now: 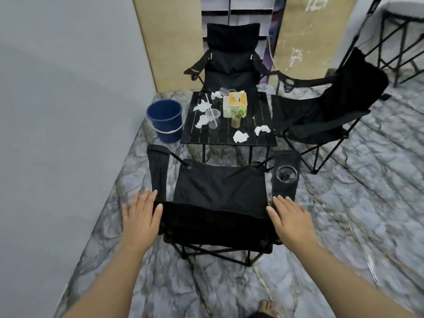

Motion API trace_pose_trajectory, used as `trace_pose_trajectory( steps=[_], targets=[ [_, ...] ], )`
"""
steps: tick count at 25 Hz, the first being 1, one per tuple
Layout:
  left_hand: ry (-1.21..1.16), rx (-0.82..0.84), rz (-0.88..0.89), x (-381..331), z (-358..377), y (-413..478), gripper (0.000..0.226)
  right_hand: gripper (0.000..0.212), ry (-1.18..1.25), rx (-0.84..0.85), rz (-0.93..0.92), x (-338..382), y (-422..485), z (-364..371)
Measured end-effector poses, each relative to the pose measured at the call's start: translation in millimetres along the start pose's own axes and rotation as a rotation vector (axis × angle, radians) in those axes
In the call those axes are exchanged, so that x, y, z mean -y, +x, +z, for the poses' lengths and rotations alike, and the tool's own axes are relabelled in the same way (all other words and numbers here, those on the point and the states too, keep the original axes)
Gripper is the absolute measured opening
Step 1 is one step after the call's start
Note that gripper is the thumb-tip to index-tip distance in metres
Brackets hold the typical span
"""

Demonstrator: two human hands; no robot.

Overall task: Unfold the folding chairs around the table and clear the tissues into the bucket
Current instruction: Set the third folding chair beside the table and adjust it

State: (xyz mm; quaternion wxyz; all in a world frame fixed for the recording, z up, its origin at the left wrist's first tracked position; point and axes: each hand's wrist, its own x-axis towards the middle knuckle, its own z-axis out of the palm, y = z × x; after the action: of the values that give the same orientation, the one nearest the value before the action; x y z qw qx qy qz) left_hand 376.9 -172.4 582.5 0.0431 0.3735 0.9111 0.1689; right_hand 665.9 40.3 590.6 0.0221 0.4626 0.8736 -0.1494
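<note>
A black folding chair stands unfolded right in front of me, its back towards me. My left hand lies flat at the left end of the chair's backrest top, fingers spread. My right hand lies flat at the right end, fingers spread too. Neither hand grips anything. Beyond the chair is a small black slatted table with several crumpled white tissues on it. A blue bucket stands on the floor left of the table. Two more black folding chairs stand unfolded: one behind the table, one at its right.
On the table are also a tissue box, clear plastic cups and a small potted plant. A grey wall runs along the left. A black metal frame stands at the back right. The floor is stone-patterned.
</note>
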Motion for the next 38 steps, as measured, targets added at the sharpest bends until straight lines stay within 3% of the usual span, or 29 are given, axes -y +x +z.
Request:
trace_pose_trajectory(
  steps=[5, 11, 20, 26, 29, 32, 38],
  targets=[
    [-0.102, -0.008, 0.057, 7.7, 14.3, 11.4, 0.076, 0.058, 0.021, -0.073, 0.209, 17.4, -0.7, -0.1],
    [-0.197, 0.058, 0.125, -18.5, 26.8, 58.3, 0.072, 0.061, -0.045, -0.117, 0.340, -2.4, 34.6, 1.0],
    [-0.174, 0.109, 0.113, -48.6, 43.4, 128.0, 0.059, 0.058, -0.020, -0.058, 0.280, -26.0, 119.8, -23.9],
    [-0.111, 0.062, 0.097, -47.5, 37.2, 123.8, 0.077, 0.058, -0.055, -0.030, 0.239, -8.9, 123.3, -32.0],
    [-0.093, -0.011, 0.063, -46.0, 23.3, 134.6, 0.066, 0.057, -0.053, -0.028, 0.037, 36.7, 152.3, -46.8],
    [-0.109, -0.013, -0.062, -24.9, 7.0, 150.4, 0.048, 0.056, -0.022, 0.094, -0.140, 109.9, 184.0, -45.6],
    [-0.115, -0.045, -0.261, 85.5, -34.6, 178.5, 0.060, 0.057, 0.035, 0.254, -0.375, 309.0, 229.3, 6.7]
  ],
)
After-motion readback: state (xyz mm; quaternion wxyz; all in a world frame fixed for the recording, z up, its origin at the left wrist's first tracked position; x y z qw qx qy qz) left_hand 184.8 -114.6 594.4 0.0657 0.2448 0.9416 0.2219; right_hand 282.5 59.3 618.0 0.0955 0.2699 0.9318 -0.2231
